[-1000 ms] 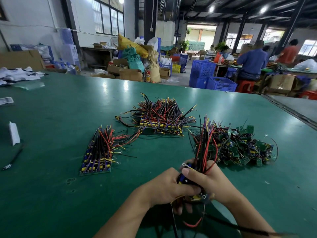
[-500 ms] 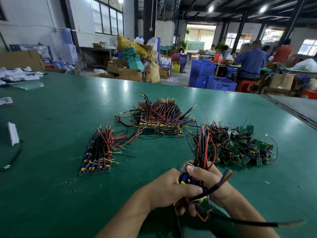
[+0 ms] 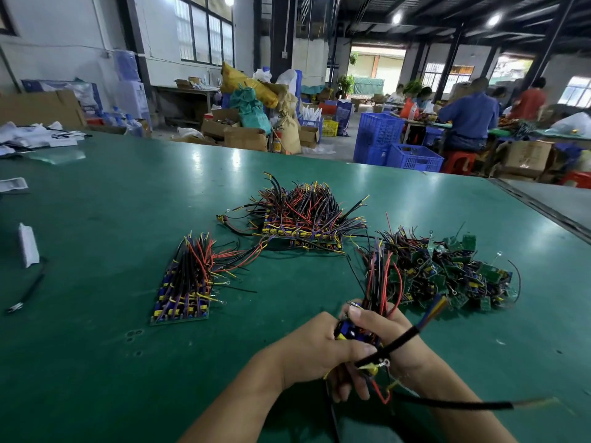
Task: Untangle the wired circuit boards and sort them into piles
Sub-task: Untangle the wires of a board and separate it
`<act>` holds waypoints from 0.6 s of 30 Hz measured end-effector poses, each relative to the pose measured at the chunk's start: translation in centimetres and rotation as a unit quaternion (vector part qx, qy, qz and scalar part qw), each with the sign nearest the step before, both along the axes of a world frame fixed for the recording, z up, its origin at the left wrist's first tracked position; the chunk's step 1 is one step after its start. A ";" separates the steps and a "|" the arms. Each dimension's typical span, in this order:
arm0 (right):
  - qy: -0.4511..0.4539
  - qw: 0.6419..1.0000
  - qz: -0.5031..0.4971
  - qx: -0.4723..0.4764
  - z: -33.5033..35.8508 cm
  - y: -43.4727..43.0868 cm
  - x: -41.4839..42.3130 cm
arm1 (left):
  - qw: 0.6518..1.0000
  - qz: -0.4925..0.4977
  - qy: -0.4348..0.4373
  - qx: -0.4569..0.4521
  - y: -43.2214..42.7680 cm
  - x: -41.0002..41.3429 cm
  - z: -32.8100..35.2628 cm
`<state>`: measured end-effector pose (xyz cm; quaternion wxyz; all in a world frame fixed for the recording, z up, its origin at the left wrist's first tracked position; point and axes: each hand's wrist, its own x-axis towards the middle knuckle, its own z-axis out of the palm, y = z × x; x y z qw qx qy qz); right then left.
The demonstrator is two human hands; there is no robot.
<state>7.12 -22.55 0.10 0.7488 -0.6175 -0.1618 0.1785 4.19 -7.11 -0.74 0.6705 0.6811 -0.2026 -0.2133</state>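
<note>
Together, left hand [image 3: 307, 350] and right hand [image 3: 395, 338] clutch a wired board [image 3: 347, 330] near the tangled pile [image 3: 454, 276].

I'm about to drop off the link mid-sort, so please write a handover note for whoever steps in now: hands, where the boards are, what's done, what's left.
Left hand: grips a small bundle of wired circuit boards with red and black leads, held above the green table.
Right hand: pinches the same bundle from the other side.
Done: two orderly piles, the near-left row of boards and the far-middle stack of boards.
Left: the tangled heap of small green boards on the right. The held bundle probably needs separating first, then laying on a pile.
</note>
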 end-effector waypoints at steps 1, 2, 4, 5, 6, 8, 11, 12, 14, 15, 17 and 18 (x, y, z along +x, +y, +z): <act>-0.031 0.999 -0.016 -0.007 -0.1 0.2 0.1 | 1.000 0.015 -0.001 0.007 0.1 0.2 0.0; -0.060 0.997 -0.041 -0.006 -0.1 0.4 0.1 | 1.000 0.023 0.003 0.008 0.3 0.4 0.1; -0.080 0.990 -0.110 0.029 0.0 0.6 0.2 | 0.998 -0.003 0.050 -0.025 0.9 0.7 0.3; -0.073 0.985 -0.145 0.059 0.0 0.5 0.3 | 0.995 -0.016 0.085 -0.057 1.1 0.8 0.4; -0.058 0.978 -0.177 0.095 0.1 0.5 0.5 | 0.990 -0.003 0.113 -0.087 1.1 0.9 0.4; -0.025 0.960 -0.229 0.161 0.2 0.5 0.8 | 0.980 0.109 0.107 -0.127 0.3 1.2 0.2; -0.043 0.944 -0.276 0.173 -0.1 0.9 0.9 | 0.955 0.276 -0.038 -0.100 -2.1 1.5 -1.0; -0.065 0.944 -0.286 0.151 -0.2 1.1 0.8 | 0.950 0.281 -0.069 -0.119 -2.8 1.4 -1.3; -0.098 0.939 -0.314 0.103 -0.8 1.2 0.9 | 0.944 0.274 -0.081 -0.164 -3.1 1.0 -1.2; -0.113 0.934 -0.332 0.074 -1.0 1.1 0.9 | 0.942 0.260 -0.085 -0.195 -3.0 1.0 -1.3; -0.141 0.924 -0.357 0.000 -1.0 1.0 0.8 | 0.941 0.242 -0.076 -0.223 -2.8 1.0 -1.5; -0.149 0.922 -0.356 -0.014 -1.2 1.0 0.7 | 0.940 0.243 -0.065 -0.229 -2.9 0.8 -1.2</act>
